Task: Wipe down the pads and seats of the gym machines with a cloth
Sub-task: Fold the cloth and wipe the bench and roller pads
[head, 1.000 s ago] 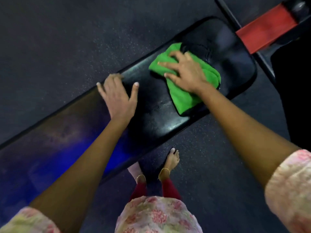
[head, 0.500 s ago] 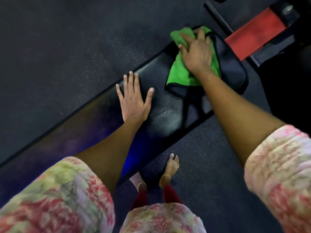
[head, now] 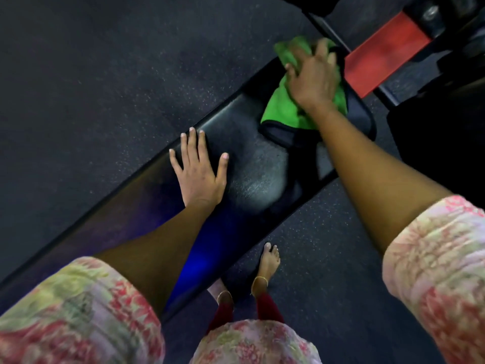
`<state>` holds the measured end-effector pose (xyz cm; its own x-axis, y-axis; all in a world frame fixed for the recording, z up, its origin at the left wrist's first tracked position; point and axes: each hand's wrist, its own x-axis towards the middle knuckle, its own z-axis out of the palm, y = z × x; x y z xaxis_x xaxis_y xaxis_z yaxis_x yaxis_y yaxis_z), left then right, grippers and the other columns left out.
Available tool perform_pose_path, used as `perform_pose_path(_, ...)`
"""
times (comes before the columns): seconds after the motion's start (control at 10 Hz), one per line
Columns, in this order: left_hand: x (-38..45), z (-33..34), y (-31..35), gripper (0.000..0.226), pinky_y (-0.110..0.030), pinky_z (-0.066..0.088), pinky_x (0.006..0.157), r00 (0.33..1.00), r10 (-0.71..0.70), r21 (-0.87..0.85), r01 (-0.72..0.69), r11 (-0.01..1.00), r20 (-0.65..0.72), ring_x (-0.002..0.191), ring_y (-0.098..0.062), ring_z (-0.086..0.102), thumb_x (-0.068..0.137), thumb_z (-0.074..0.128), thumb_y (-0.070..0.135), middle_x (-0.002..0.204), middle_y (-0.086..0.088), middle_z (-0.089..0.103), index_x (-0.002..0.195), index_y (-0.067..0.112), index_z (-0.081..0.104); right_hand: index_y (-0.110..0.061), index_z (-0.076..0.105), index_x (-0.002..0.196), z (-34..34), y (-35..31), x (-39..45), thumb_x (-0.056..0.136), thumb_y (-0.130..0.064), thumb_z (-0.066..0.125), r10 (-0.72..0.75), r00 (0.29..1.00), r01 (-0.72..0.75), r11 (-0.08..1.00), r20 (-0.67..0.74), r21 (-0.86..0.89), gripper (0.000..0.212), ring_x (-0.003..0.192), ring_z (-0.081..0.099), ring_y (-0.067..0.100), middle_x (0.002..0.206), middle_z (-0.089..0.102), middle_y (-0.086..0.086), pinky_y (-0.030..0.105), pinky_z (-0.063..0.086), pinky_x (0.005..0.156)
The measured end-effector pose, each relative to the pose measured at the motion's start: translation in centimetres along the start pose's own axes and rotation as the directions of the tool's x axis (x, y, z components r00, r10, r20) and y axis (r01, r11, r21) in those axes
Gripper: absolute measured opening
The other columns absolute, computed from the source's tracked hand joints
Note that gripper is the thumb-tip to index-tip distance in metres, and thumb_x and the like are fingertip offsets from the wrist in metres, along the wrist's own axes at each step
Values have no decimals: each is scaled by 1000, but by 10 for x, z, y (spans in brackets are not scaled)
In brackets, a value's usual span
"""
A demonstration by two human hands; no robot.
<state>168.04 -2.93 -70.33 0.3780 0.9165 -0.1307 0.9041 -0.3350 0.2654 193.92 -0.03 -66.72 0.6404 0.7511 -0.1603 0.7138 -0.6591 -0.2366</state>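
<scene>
A long black padded bench (head: 252, 174) runs diagonally from lower left to upper right. A green cloth (head: 283, 106) with a dark edge lies on its far right end. My right hand (head: 313, 77) presses flat on the cloth, fingers spread toward the bench's end. My left hand (head: 200, 170) rests flat on the pad's middle, fingers straight and spread, holding nothing. A dull smeared patch shows on the pad between my hands.
A red metal frame part (head: 385, 55) with black bars stands just past the bench's right end. Dark speckled rubber floor (head: 105, 74) surrounds the bench. My bare feet (head: 269, 261) stand close to its near edge.
My right hand has pushed the green cloth from the middle right of the pad up to its far end. My left hand has stayed flat on the pad.
</scene>
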Motion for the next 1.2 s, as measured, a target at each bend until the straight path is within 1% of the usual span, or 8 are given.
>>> perform_pose_path(0.2,0,0,1,75,-46,-3,115,1000,-5,-3,5,1000,8,146,-22,7,91,17,58,157,-7,16,148,9,22,-30,46,135,9,42,-42,94,-33,42,440,888,-421,894,-129,152,41,123,38,33,147,29,10,34,34,93)
perform_pose_path(0.3,0,0,2,76,-46,-4,115,1000,-6,0,6,1000,10,146,-22,7,90,17,59,157,-7,15,148,9,22,-32,37,141,13,37,-63,95,-33,41,527,845,-504,841,-90,198,46,129,32,36,153,20,12,37,35,97)
perform_pose_path(0.5,0,1,2,75,-48,-2,115,1000,-6,8,6,1000,-8,146,-23,9,91,18,58,157,-8,17,147,8,24,-36,36,141,28,-24,-111,96,-34,43,60,998,-61,995,14,83,46,118,39,30,146,29,8,38,44,84)
perform_pose_path(0.6,0,1,2,75,-47,-2,115,1000,2,12,-1,1000,-10,145,-23,9,91,18,58,157,-8,17,147,8,24,-37,40,139,21,-12,-78,96,-33,43,-103,994,102,994,32,50,43,120,39,31,145,31,8,40,44,87)
perform_pose_path(0.9,-1,0,1,76,-46,-5,115,1000,-1,-3,1,1000,2,146,-22,5,90,17,58,157,-7,14,148,9,20,-35,35,142,23,8,-111,96,-35,42,420,907,-412,902,-43,126,47,120,39,33,145,30,11,38,42,87)
perform_pose_path(1.0,-1,2,1,76,-47,-4,115,1000,-4,-1,4,1000,-4,146,-23,6,90,16,58,157,-8,15,148,9,21,-34,33,143,33,-31,-148,96,-37,42,-33,997,30,999,64,37,48,117,40,33,144,33,11,38,45,81)
perform_pose_path(1.1,0,2,0,76,-48,-2,115,1000,-7,1,8,1000,-7,146,-23,7,90,15,57,157,-8,16,148,8,22,-36,35,142,32,-37,-126,97,-34,41,-300,945,299,954,134,24,46,119,39,32,144,33,8,38,47,77)
perform_pose_path(1.2,-1,3,0,74,-48,-1,115,1000,-2,2,2,1000,-19,146,-24,8,91,16,56,157,-8,16,148,8,22,-37,36,141,19,-13,-76,97,-33,40,-163,984,166,985,70,-46,44,125,36,34,147,30,9,39,45,85)
